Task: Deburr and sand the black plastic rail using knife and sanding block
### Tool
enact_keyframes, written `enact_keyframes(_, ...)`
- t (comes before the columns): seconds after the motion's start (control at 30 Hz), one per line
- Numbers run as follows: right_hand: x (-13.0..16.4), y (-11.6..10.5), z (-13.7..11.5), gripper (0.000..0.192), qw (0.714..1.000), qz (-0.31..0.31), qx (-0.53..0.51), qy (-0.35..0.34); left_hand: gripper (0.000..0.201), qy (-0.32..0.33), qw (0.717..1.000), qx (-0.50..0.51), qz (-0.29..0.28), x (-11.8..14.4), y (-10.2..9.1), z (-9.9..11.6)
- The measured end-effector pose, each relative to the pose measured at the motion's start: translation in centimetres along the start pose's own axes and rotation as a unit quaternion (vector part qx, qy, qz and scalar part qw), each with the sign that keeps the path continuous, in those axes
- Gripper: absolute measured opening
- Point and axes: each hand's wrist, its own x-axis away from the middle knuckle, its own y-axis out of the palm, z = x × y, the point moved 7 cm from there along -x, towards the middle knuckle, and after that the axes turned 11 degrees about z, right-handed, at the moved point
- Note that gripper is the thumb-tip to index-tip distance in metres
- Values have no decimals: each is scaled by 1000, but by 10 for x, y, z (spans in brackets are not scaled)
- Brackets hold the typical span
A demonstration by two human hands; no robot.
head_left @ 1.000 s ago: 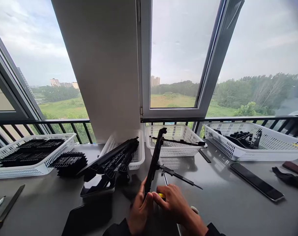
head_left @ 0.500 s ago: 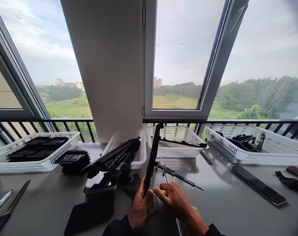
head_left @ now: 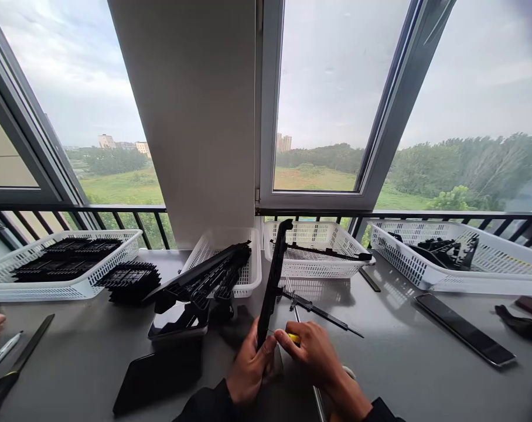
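Black strip [head_left: 272, 281] upright, between both hands [head_left: 279, 363]

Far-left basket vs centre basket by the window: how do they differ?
The far-left basket holds stacks of flat black ribbed parts; the centre basket holds only one thin black strip laid across it. The far-left basket looks longer, the centre basket shorter. Both are white perforated plastic on the grey table.

Bare table [head_left: 393, 351] right of the hands; leftward, black tray [head_left: 158, 375] and parts pile [head_left: 200, 287].
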Motion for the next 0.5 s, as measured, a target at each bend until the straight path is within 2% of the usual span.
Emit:
enact_keyframes(0.2,-3,-5,9,68,999,25,-18,23,89,-22,999,-5,-27,3,4,-2)
enact_keyframes(0.5,-2,-5,3,64,999,16,-52,2,81,-18,999,-5,-40,8,10,3)
